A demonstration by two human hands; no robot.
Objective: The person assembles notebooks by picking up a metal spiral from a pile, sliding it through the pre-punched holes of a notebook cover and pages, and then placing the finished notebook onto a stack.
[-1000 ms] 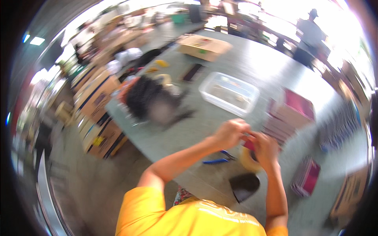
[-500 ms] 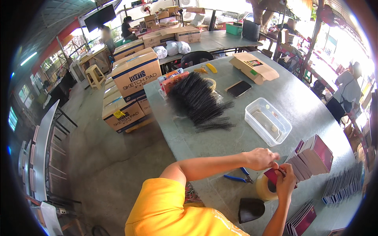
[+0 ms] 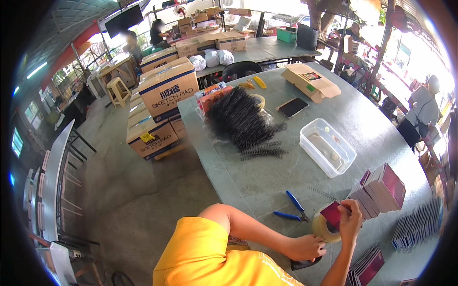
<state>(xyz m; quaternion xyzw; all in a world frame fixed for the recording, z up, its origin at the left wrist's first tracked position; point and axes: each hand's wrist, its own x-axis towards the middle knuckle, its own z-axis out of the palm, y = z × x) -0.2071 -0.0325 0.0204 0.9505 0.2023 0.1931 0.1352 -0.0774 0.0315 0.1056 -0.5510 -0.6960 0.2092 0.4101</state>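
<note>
My right hand (image 3: 352,219) grips a small maroon notebook (image 3: 331,214) above a wide roll of tape (image 3: 320,229). A thin black spiral coil (image 3: 320,191) stretches leftward from near the notebook; whether they are joined is hard to see. Low in front of me, my left hand (image 3: 307,248) is closed, its fingers curled over a black rounded object (image 3: 305,264) that it partly covers. What lies between those fingers is hidden. Blue-handled cutters (image 3: 296,209) lie spread on the table, left of the tape roll.
A pile of black coils (image 3: 243,119) and a clear plastic box (image 3: 329,148) lie farther off, with a phone (image 3: 292,107) and an open carton (image 3: 310,83). Notebook stacks (image 3: 381,188) stand on the right, beside coil-bound stacks (image 3: 417,224). Cartons (image 3: 169,90) are piled left of the table.
My left hand has left the notebook and moved down to the black rounded object. My right hand still holds the notebook. The cutters and the coil now show more fully.
</note>
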